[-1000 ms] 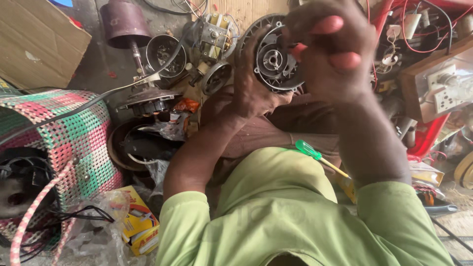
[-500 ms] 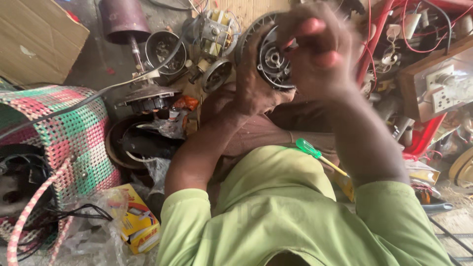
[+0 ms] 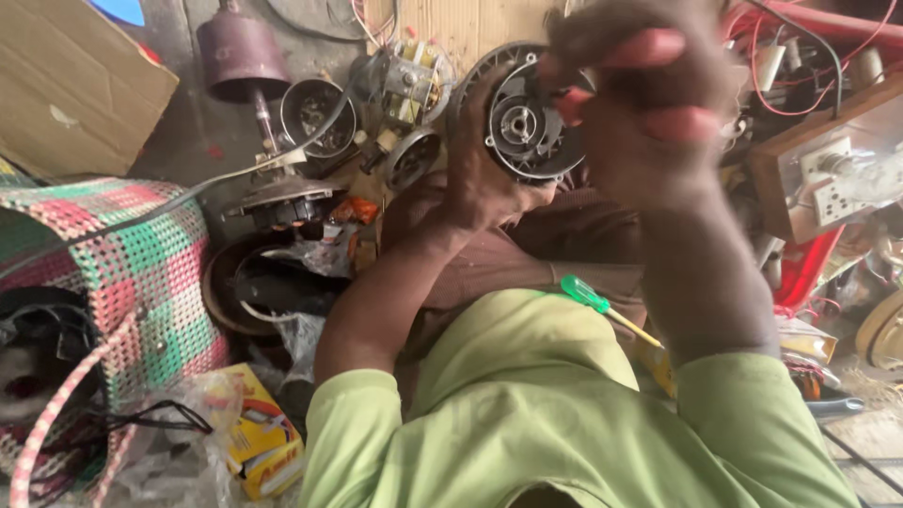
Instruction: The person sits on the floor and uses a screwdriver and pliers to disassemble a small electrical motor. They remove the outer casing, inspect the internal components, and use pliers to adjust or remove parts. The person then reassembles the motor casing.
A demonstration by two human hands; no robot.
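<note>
Round dark metal motor housing (image 3: 523, 127): cupped from beneath by left hand (image 3: 480, 183); right hand (image 3: 649, 113) closed around red-handled tool (image 3: 658, 85) against it. Green-handled screwdriver (image 3: 585, 293) on lap.

Repair workshop, motor parts (image 3: 320, 113), loose wires (image 3: 800, 85), screwdriver (image 3: 602, 306)

Dusty floor (image 3: 188, 141) — cardboard (image 3: 66, 85), woven basket (image 3: 122, 273), yellow box (image 3: 259, 442)

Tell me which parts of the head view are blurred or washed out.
Head view: the right hand is motion-blurred; the round grey motor housing in the left hand is sharp; the white socket board at right is overexposed.
</note>
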